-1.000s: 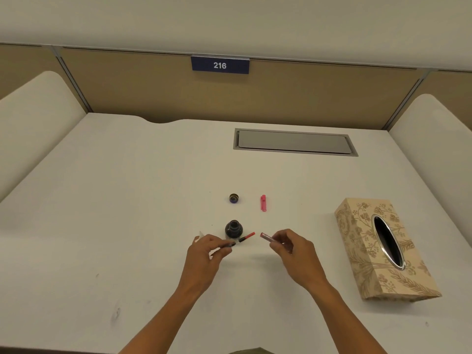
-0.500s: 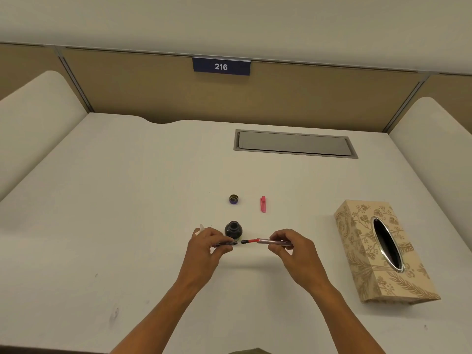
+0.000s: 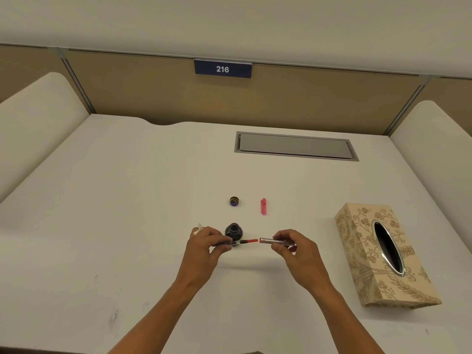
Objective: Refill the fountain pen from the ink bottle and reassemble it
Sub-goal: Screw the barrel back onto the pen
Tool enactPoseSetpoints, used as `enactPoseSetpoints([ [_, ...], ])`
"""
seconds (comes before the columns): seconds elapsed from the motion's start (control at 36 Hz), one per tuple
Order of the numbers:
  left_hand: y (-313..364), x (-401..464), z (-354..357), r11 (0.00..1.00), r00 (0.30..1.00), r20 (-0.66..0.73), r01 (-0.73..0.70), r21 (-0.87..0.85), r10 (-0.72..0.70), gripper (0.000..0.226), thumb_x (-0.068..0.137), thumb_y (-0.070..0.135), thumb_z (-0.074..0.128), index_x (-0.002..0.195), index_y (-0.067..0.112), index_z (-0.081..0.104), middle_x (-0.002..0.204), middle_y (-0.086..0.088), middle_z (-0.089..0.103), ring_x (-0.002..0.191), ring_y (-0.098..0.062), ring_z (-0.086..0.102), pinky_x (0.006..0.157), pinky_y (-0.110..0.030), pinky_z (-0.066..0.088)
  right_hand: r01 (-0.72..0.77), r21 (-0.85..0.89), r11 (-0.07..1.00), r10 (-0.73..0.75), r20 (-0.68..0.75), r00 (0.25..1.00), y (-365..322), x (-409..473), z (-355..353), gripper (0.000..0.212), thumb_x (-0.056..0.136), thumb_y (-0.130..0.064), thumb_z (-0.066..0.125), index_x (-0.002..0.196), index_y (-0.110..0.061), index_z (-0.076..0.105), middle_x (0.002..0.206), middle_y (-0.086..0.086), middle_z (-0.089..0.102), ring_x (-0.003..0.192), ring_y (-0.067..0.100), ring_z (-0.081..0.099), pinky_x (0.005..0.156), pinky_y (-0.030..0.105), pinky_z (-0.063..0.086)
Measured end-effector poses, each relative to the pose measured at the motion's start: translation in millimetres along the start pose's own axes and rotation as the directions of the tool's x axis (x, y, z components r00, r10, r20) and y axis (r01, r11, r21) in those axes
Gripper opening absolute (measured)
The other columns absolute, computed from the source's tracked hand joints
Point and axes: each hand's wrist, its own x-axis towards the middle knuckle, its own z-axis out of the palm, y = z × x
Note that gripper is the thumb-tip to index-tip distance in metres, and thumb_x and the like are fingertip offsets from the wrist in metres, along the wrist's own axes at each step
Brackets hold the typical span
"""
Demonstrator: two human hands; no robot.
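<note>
White desk (image 3: 127, 226): left hand (image 3: 204, 247) pinches the pen's inner part (image 3: 242, 242), right hand (image 3: 297, 249) grips the barrel (image 3: 274, 241), ends just apart; ink bottle (image 3: 233, 230) behind the left hand.

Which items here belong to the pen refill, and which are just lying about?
Job: pen section in left hand; barrel in right hand; ink bottle; bottle cap; pen cap.
Lying about: tissue box; desk hatch; sign 216.
</note>
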Motion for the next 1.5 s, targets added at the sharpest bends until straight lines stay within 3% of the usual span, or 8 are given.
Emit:
enactPoseSetpoints([
  [0.14,-0.1,1.2,0.2,1.0,1.0,0.021,-0.018,0.018,0.017,0.012,0.083,0.017,0.076,0.093,0.021,0.08,0.086,0.01,0.064,0.094,-0.016,0.049,0.081,-0.008,0.032,-0.005,0.011,1.0,0.005,0.015,1.0,-1.6,1.1,1.3,0.016,0.086,-0.016,0.074,0.093,-0.029,0.068,0.093,-0.014,0.071,0.09,-0.003,0.061,0.072,0.008,0.045],
  [0.31,3.6,1.8,2.4,0.999,0.999,0.022,-0.047,0.005,0.047,0.013,0.082,0.016,0.076,0.093,0.024,0.079,0.085,0.017,0.061,0.096,-0.003,0.045,0.079,-0.008,0.032,-0.009,-0.012,1.0,0.009,0.037,0.999,-4.8,1.5,5.1,0.016,0.086,-0.018,0.074,0.095,-0.03,0.068,0.094,-0.014,0.07,0.09,-0.004,0.06,0.071,0.007,0.044],
  [0.61,7.2,2.3,4.0,0.997,0.999,0.015,-0.049,-0.067,0.05,0.02,0.08,0.018,0.078,0.093,0.033,0.074,0.088,0.022,0.065,0.091,-0.01,0.057,0.088,-0.012,0.032,0.009,-0.018,1.0,-0.008,0.042,0.999,-10.1,0.6,8.5,0.015,0.086,-0.019,0.074,0.094,-0.03,0.068,0.094,-0.015,0.07,0.091,0.0,0.062,0.071,0.008,0.044],
  [0.69,8.2,2.5,2.9,0.993,1.0,0.028,0.001,-0.116,0.003,0.016,0.08,0.02,0.079,0.091,0.031,0.073,0.087,0.025,0.069,0.093,-0.004,0.058,0.095,-0.021,0.033,0.016,-0.034,0.999,-0.014,0.043,0.999,-10.7,1.2,7.1,0.015,0.086,-0.019,0.074,0.095,-0.03,0.068,0.095,-0.015,0.069,0.092,0.001,0.062,0.071,0.008,0.045],
  [0.75,9.7,2.3,2.1,0.987,0.998,0.042,0.051,-0.152,-0.045,0.014,0.079,0.021,0.079,0.09,0.03,0.074,0.088,0.025,0.07,0.095,0.001,0.056,0.092,-0.027,0.038,0.028,-0.033,0.999,-0.027,0.041,0.999,-10.7,1.3,6.2,0.015,0.086,-0.018,0.074,0.095,-0.029,0.068,0.095,-0.015,0.07,0.091,0.0,0.062,0.072,0.008,0.045],
  [0.89,13.7,2.3,-0.2,0.967,0.99,0.065,0.136,-0.217,-0.124,0.013,0.079,0.023,0.079,0.085,0.034,0.075,0.087,0.02,0.073,0.095,-0.002,0.056,0.077,-0.018,0.04,0.046,-0.032,0.998,-0.045,0.042,0.998,-11.3,2.1,3.4,0.016,0.085,-0.018,0.075,0.093,-0.031,0.068,0.094,-0.015,0.07,0.091,-0.003,0.06,0.073,0.01,0.045],
  [1.19,19.9,1.4,2.4,0.977,0.991,0.094,0.108,-0.182,-0.092,0.01,0.083,0.027,0.076,0.08,0.036,0.075,0.084,0.024,0.071,0.091,-0.004,0.057,0.079,-0.02,0.042,0.108,-0.027,0.994,-0.104,0.108,0.989,-13.7,0.5,4.3,0.018,0.083,-0.022,0.077,0.088,-0.037,0.069,0.093,-0.022,0.068,0.092,0.005,0.062,0.079,0.028,0.052],
  [1.5,31.0,-2.8,6.3,0.922,0.967,0.153,0.24,-0.304,-0.201,0.016,0.077,0.022,0.081,0.088,0.031,0.075,0.087,0.016,0.074,0.09,0.004,0.062,0.083,-0.015,0.041,0.094,-0.01,0.996,-0.092,0.111,0.99,-14.3,-2.9,9.8,0.018,0.084,-0.023,0.076,0.089,-0.038,0.068,0.093,-0.024,0.068,0.091,0.004,0.063,0.08,0.028,0.053],
])
